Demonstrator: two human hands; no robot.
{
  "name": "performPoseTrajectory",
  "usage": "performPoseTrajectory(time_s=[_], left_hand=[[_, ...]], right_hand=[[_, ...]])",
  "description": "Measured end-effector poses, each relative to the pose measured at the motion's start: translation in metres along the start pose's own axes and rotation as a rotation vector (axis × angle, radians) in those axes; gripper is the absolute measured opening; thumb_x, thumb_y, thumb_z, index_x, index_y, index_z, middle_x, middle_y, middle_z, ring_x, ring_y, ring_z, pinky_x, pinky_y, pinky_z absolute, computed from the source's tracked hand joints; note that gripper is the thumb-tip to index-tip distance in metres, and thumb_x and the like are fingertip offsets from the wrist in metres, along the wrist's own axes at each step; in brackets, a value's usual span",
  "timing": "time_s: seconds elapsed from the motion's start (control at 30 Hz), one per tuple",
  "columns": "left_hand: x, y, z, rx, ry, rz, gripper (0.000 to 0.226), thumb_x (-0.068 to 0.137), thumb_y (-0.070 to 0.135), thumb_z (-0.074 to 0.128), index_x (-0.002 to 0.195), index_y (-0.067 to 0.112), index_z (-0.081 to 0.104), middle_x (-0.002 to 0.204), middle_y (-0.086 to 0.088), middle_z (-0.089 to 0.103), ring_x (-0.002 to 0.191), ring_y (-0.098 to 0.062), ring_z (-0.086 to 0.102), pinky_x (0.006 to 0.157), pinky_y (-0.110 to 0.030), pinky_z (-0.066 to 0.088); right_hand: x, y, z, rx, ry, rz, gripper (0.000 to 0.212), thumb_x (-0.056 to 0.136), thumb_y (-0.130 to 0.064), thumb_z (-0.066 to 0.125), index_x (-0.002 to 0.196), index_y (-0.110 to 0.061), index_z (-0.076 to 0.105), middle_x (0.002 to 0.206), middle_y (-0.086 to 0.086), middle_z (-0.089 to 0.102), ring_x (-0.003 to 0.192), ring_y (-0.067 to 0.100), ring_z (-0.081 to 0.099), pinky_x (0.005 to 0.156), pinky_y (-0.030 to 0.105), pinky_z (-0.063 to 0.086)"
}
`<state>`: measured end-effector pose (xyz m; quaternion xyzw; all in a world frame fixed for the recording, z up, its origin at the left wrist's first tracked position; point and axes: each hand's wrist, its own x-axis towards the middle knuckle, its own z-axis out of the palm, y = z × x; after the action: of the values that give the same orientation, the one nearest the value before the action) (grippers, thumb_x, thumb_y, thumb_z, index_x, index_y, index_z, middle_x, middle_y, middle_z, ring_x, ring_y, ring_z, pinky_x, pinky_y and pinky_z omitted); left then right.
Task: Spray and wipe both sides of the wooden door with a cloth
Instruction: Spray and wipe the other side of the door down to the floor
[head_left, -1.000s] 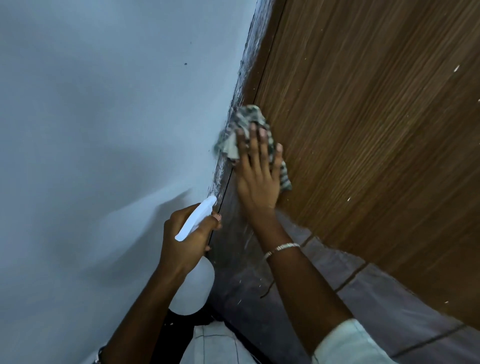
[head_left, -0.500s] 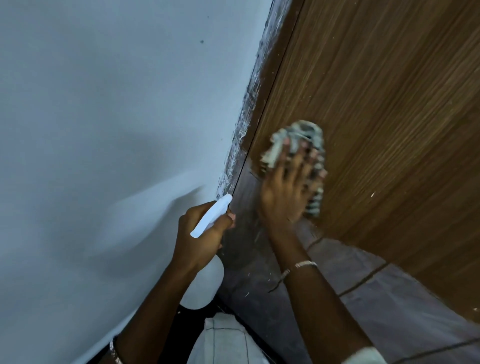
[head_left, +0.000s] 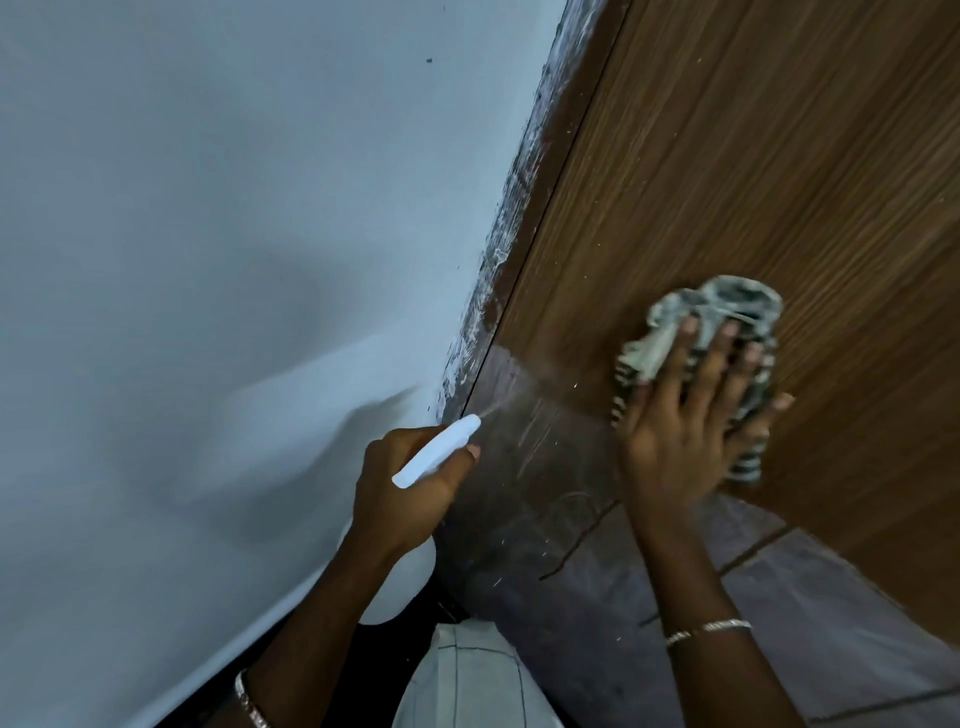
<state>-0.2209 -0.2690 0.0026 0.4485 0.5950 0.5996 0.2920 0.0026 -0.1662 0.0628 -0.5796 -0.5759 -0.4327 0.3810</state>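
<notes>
Left hand (head_left: 410, 486) gripped white plastic spray bottle (head_left: 436, 453), misting brown wooden door (head_left: 753, 156) beside right hand (head_left: 680, 421); its spread fingers pressed crumpled grey striped cloth (head_left: 727, 304) flat, to wipe.

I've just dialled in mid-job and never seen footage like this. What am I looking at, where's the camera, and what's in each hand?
There is no machine: these are a person's two bare hands, filmed by one wide-angle camera worn on the head, looking forward and down. The left hand grips a white spray bottle, nozzle aimed at the wooden door, with faint mist leaving it. The right hand presses a bunched patterned cloth against the door with spread fingers. The pale wall is on the left, the tiled floor below.
</notes>
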Motion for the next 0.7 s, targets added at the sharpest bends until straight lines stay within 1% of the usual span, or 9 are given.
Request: performPoseTrajectory(time_s=[0.1, 0.17, 0.23, 0.27, 0.33, 0.4, 0.5, 0.6, 0.7], left_hand=[[0.004, -0.003, 0.006, 0.098, 0.004, 0.013, 0.033, 0.082, 0.051, 0.071, 0.085, 0.017, 0.074, 0.066, 0.005, 0.064, 0.056, -0.018, 0.062, 0.055, -0.018, 0.044], [0.006, -0.002, 0.007, 0.081, 0.055, 0.016, 0.036, 0.083, 0.05, 0.067, 0.085, 0.016, 0.074, 0.066, 0.007, 0.062, 0.056, -0.017, 0.06, 0.055, -0.015, 0.044], [0.005, 0.003, 0.005, -0.003, 0.089, -0.007, 0.029, 0.075, 0.052, 0.061, 0.086, 0.027, 0.069, 0.072, 0.012, 0.061, 0.062, -0.015, 0.062, 0.056, -0.011, 0.047], [0.005, 0.006, 0.004, -0.044, 0.084, -0.017, 0.021, 0.072, 0.051, 0.061, 0.085, 0.035, 0.064, 0.075, 0.015, 0.061, 0.065, -0.015, 0.063, 0.057, -0.011, 0.05], [0.005, 0.005, 0.002, -0.088, 0.067, 0.012, 0.014, 0.074, 0.045, 0.069, 0.083, 0.045, 0.058, 0.078, 0.014, 0.063, 0.07, -0.018, 0.066, 0.06, -0.026, 0.059], [0.004, 0.001, -0.003, -0.09, 0.072, 0.066, 0.013, 0.081, 0.038, 0.077, 0.08, 0.042, 0.064, 0.075, 0.01, 0.067, 0.07, -0.022, 0.068, 0.061, -0.044, 0.063], [0.003, -0.006, -0.009, -0.086, 0.103, 0.098, 0.014, 0.085, 0.028, 0.079, 0.078, 0.034, 0.069, 0.074, 0.0, 0.068, 0.068, -0.021, 0.066, 0.057, -0.053, 0.058], [0.002, -0.008, -0.017, -0.075, 0.126, 0.088, 0.026, 0.086, 0.024, 0.078, 0.072, 0.04, 0.065, 0.08, -0.002, 0.066, 0.069, -0.024, 0.063, 0.057, -0.056, 0.057], [0.003, -0.012, -0.021, -0.095, 0.126, 0.044, 0.019, 0.086, 0.025, 0.078, 0.074, 0.036, 0.068, 0.079, 0.004, 0.068, 0.071, -0.02, 0.064, 0.06, -0.055, 0.059]], right_hand=[[0.0, 0.005, 0.0, -0.023, 0.041, 0.041, 0.064, 0.108, -0.038, 0.038, 0.166, -0.021, 0.017, 0.17, 0.009, 0.013, 0.157, 0.031, 0.013, 0.122, 0.062, 0.015], [0.003, -0.011, 0.004, -0.037, 0.099, 0.09, 0.07, 0.104, -0.036, 0.048, 0.165, -0.018, 0.019, 0.168, 0.012, 0.02, 0.154, 0.034, 0.02, 0.121, 0.063, 0.022], [0.005, -0.033, 0.011, 0.0, 0.107, 0.1, 0.075, 0.102, -0.035, 0.055, 0.165, -0.018, 0.018, 0.167, 0.014, 0.024, 0.153, 0.036, 0.021, 0.122, 0.062, 0.019], [0.007, -0.046, 0.014, 0.019, 0.094, 0.068, 0.075, 0.102, -0.036, 0.053, 0.165, -0.019, 0.017, 0.168, 0.014, 0.023, 0.153, 0.036, 0.02, 0.122, 0.061, 0.015], [0.007, -0.075, 0.026, 0.04, 0.056, -0.087, 0.068, 0.105, -0.038, 0.045, 0.165, -0.02, 0.019, 0.169, 0.011, 0.018, 0.154, 0.033, 0.019, 0.124, 0.058, 0.01], [0.0, -0.102, 0.041, 0.054, -0.035, -0.317, 0.066, 0.106, -0.037, 0.038, 0.165, -0.019, 0.018, 0.171, 0.011, 0.016, 0.155, 0.032, 0.016, 0.125, 0.059, 0.001], [-0.028, -0.124, 0.061, 0.025, -0.159, -0.622, 0.07, 0.105, -0.033, 0.041, 0.166, -0.014, 0.012, 0.172, 0.014, 0.009, 0.159, 0.031, 0.006, 0.126, 0.058, -0.009], [-0.047, -0.11, 0.059, 0.054, -0.223, -0.674, 0.076, 0.102, -0.022, 0.049, 0.166, -0.014, 0.008, 0.173, 0.012, 0.003, 0.16, 0.027, 0.004, 0.128, 0.052, -0.005], [-0.062, -0.071, 0.044, 0.084, -0.267, -0.613, 0.078, 0.101, -0.02, 0.052, 0.166, -0.02, 0.01, 0.173, 0.007, 0.006, 0.16, 0.023, 0.008, 0.128, 0.05, 0.003]])
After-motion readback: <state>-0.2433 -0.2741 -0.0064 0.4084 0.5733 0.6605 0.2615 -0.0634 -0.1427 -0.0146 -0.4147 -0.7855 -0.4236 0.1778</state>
